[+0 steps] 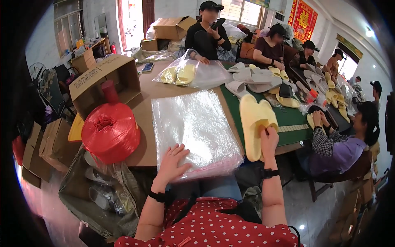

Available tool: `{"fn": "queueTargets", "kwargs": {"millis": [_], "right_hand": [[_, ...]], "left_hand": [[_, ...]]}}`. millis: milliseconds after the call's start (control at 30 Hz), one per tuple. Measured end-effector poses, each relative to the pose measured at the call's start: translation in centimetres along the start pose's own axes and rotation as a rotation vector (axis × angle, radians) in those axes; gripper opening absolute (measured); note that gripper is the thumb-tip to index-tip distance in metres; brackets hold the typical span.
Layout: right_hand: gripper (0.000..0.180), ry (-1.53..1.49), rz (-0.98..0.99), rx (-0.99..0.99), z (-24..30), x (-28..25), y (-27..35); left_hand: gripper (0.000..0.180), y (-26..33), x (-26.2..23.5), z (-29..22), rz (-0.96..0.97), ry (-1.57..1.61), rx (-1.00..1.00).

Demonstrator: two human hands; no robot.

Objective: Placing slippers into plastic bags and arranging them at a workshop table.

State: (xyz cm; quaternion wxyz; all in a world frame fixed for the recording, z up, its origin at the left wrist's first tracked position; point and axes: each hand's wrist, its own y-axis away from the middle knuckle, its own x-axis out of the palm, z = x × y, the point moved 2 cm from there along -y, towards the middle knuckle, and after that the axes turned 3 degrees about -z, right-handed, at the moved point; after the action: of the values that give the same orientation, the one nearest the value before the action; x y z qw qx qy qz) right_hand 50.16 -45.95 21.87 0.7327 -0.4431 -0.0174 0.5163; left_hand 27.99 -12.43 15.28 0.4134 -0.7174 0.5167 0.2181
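Yellow slippers (251,123) between right-hand fingers (270,134)

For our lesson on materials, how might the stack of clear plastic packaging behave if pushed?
The plastic stack may be slippery, given its glossy surface. Its thin, wrinkled layers look floppy and could slide apart unless the left hand lying on it steadies them.
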Motion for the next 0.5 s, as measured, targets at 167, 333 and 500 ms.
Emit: {"fn": "queueTargets", "kwargs": {"millis": [167, 333, 500], "right_hand": [[0.026, -0.245, 0.249, -0.112, 9.8, 3.6, 3.5], [0.026, -0.218, 0.418, -0.195, 13.1, 10.5, 10.3], [0.034, 0.066, 0.585, -0.283, 13.7, 12.2, 11.7]], "left_hand": [[0.058, 0.0, 0.0, 0.1, 0.001, 0.009, -0.007], [0.051, -0.3, 0.6, 0.5, -0.005, -0.016, 0.037], [0.05, 0.1, 1.0, 0.9, -0.066, -0.04, 0.114]]}}
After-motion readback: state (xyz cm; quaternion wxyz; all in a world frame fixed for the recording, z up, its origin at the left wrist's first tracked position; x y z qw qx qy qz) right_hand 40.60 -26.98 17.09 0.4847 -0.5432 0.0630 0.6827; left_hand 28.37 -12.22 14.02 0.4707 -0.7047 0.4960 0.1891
